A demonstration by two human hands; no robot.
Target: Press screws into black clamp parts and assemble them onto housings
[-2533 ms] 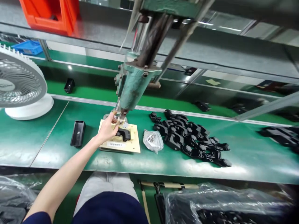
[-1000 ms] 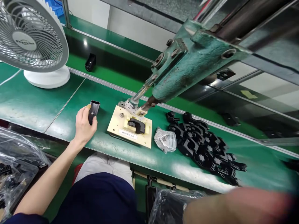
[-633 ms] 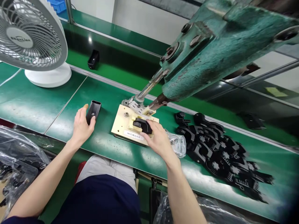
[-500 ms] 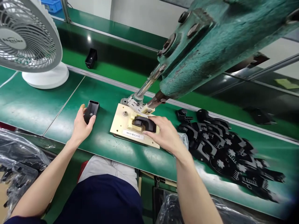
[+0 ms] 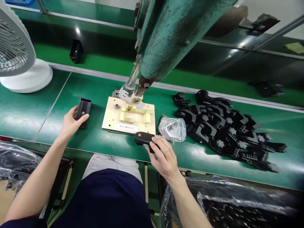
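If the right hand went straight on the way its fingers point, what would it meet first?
Most likely the near edge of the cream fixture board, with the black part in the right hand leading. Height is hard to judge, so it might pass above.

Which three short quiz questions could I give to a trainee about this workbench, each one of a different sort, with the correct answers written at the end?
1. What does the right hand hold?
A) the white fan
B) a black part
C) the yellow paper

2. True or false: the clear plastic bag lies between the cream fixture plate and the pile of black parts.

3. Fill in the blank: the thumb and fingers of the ____ hand are at the black tray.

Key:
1. B
2. True
3. left
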